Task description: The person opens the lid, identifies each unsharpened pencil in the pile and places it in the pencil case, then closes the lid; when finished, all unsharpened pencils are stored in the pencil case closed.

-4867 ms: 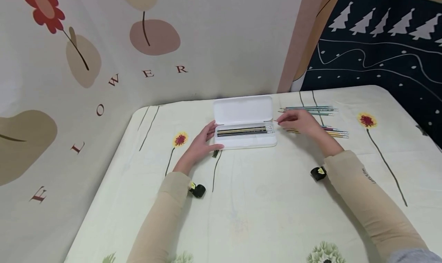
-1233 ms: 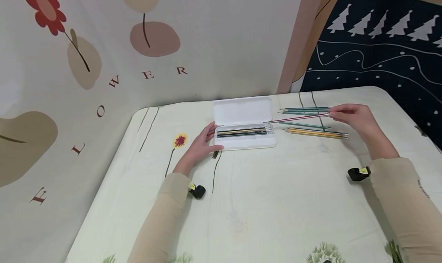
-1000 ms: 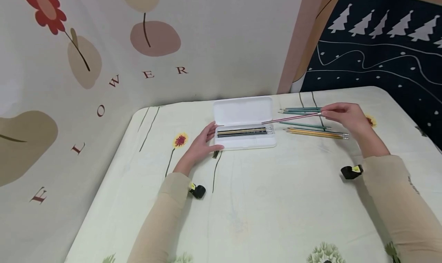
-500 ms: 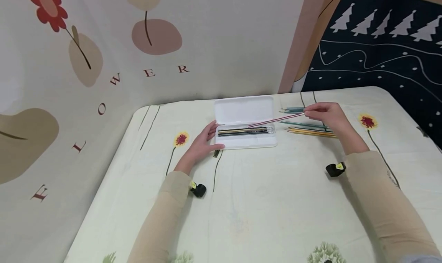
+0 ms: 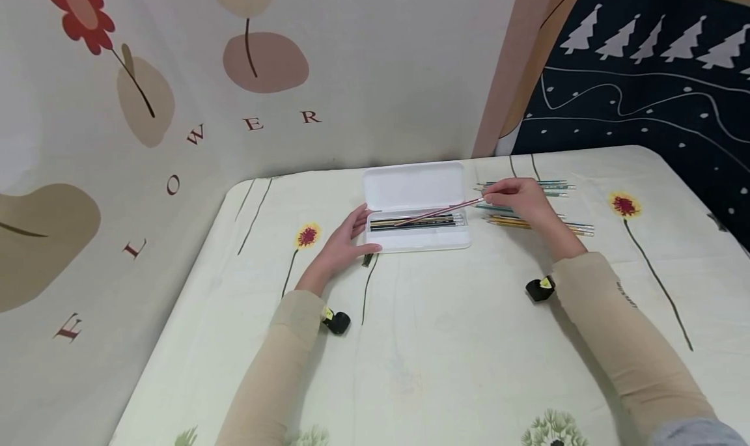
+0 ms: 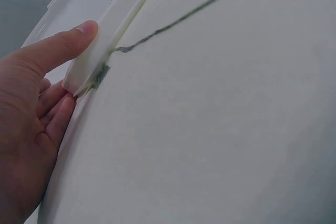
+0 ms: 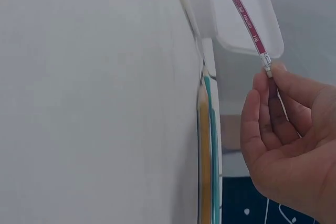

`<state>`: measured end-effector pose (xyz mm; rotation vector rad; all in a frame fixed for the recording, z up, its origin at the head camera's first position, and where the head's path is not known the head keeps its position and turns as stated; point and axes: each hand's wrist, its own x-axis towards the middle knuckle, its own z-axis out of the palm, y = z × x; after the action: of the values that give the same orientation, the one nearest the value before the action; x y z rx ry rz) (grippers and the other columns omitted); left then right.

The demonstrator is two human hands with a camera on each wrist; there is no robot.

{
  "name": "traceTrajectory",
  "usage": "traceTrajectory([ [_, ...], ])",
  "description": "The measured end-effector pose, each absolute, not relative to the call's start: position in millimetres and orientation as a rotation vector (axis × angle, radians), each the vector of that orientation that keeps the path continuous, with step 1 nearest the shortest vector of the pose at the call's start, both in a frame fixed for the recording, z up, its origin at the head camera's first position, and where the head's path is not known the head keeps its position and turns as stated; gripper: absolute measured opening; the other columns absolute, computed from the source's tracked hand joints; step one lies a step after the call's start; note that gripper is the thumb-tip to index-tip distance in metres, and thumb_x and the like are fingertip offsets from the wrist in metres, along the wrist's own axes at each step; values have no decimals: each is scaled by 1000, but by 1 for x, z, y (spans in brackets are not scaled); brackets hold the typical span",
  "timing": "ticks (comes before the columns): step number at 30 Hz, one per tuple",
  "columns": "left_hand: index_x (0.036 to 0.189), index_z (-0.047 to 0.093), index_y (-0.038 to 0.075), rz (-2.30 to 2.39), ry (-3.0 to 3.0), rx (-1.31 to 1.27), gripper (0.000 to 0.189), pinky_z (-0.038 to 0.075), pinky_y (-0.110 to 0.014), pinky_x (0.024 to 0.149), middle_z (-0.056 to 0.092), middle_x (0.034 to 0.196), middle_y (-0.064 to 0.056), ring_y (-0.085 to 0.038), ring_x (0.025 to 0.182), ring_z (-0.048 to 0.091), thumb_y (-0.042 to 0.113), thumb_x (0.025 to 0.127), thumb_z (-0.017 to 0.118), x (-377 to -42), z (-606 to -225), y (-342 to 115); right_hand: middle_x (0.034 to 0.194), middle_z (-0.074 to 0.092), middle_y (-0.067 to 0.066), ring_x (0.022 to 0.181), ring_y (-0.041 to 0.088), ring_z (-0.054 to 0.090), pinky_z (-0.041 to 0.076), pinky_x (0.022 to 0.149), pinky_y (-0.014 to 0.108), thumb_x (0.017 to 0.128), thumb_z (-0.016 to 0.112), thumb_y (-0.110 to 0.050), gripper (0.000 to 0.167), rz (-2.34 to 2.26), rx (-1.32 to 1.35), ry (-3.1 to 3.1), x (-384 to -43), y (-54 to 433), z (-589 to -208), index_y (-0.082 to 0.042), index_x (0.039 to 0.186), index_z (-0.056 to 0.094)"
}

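A white pencil case (image 5: 422,241) lies with its lid (image 5: 413,186) raised, and several black-and-gold pencils (image 5: 383,224) lie side by side inside. My left hand (image 5: 340,244) grips the left end of the case. In the left wrist view its thumb (image 6: 73,40) presses on the top edge while the fingers curl at the end. My right hand (image 5: 518,198) pinches a dark red pencil (image 7: 244,17) by its eraser end. The pencil slants down to the left, and its far end overlaps the black-and-gold pencils in the head view.
Right of the case lie several green pencils (image 5: 553,185). Closer to me is a group of yellow pencils (image 5: 504,222). A pale flowered cloth (image 5: 445,342) covers the table, with a printed curtain (image 5: 381,75) behind it and a dark tree-patterned cloth (image 5: 644,101) at the back right.
My right hand, away from the case on the right earlier, has come left with the dark red pencil, whose far end is now over the case. My left hand has stayed at the case.
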<state>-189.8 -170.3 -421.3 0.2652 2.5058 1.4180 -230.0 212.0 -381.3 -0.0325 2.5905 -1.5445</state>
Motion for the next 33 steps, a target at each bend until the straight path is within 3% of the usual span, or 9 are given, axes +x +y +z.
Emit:
traceTrajectory([
  [6, 161, 15, 24, 1409, 2514, 270, 102, 26, -36, 127, 32, 163, -1, -21, 150, 34, 27, 83, 82, -190, -421, -170, 112, 71, 6, 85, -3, 58, 50, 74, 10, 95, 69, -21, 31, -1478, -182, 2599, -230, 198, -382, 0, 117, 71],
  [11, 161, 15, 23, 1412, 2511, 270, 102, 27, -36, 127, 33, 163, -1, -21, 150, 35, 26, 83, 82, -190, -421, -171, 113, 69, 13, 82, 4, 57, 50, 70, 12, 95, 68, -18, 26, -1427, -224, 2597, -231, 187, -384, 0, 114, 72],
  [18, 161, 16, 22, 1426, 2504, 267, 101, 27, -37, 127, 33, 162, -3, -22, 149, 35, 25, 83, 82, -191, -422, -170, 118, 64, 14, 90, 17, 52, 45, 67, 18, 97, 65, -16, 24, -1308, -238, 2583, -232, 177, -385, -3, 116, 72],
  [25, 161, 16, 23, 1417, 2506, 256, 101, 27, -37, 127, 33, 163, -2, -22, 150, 34, 27, 83, 82, -191, -421, -169, 123, 62, 13, 94, 19, 53, 47, 71, 21, 100, 60, -22, 29, -1343, -106, 2557, -228, 172, -379, -7, 124, 67],
  [29, 161, 16, 23, 1408, 2512, 248, 101, 27, -36, 127, 33, 162, -2, -21, 150, 35, 27, 84, 81, -191, -421, -169, 128, 60, 16, 100, 21, 56, 51, 76, 14, 102, 57, -23, 33, -1479, -40, 2562, -228, 170, -378, -4, 129, 62],
  [33, 161, 16, 22, 1403, 2511, 247, 101, 27, -36, 127, 32, 163, -2, -21, 150, 34, 27, 84, 81, -191, -422, -170, 139, 54, 19, 116, 27, 56, 56, 91, 18, 102, 57, -20, 41, -1604, -52, 2536, -230, 169, -380, -2, 139, 52],
])
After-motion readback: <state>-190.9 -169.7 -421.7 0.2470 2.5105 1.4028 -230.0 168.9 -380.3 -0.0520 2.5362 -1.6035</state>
